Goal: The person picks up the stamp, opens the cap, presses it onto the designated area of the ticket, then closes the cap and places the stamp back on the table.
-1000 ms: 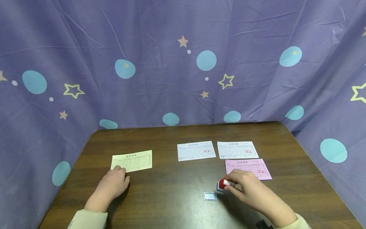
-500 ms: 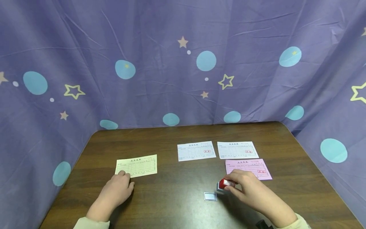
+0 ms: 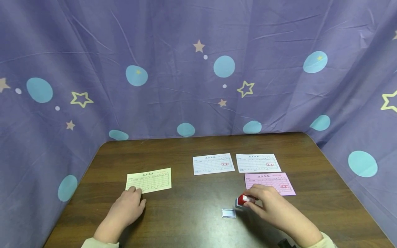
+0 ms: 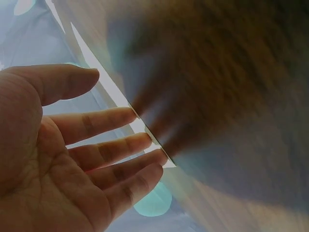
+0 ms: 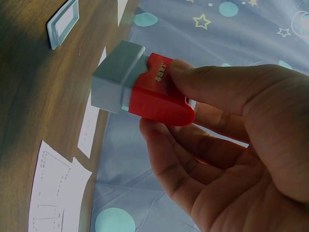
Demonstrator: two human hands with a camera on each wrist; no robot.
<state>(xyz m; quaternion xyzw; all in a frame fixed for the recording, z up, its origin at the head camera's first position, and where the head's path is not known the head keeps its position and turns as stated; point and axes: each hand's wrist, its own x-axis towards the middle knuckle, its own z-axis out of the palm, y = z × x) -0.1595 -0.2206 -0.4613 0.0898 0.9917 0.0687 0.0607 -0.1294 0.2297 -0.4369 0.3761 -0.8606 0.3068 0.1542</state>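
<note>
My left hand [image 3: 125,206] rests its fingertips on the lower left edge of a pale yellow printed slip [image 3: 152,179]; in the left wrist view its fingers [image 4: 108,150] are extended. My right hand [image 3: 268,203] pinches a red and grey self-inking stamp [image 5: 161,92] between thumb and fingers, held above the table. Beside it on the table lies a small rectangular stamp cap [image 3: 228,213]. Behind the right hand is a pink slip [image 3: 270,179], partly covered by the hand, with a red stamp mark. What the stamp's underside looks like is hidden.
Two white slips [image 3: 212,164] with red stamp marks lie side by side farther back, the right-hand one [image 3: 255,163] just above the pink slip. The wooden table [image 3: 186,203] ends against a purple patterned curtain [image 3: 173,86].
With my left hand on it, the yellow slip has slid toward me and to the right, mostly in the first half second. My right hand and the stamp stay in place.
</note>
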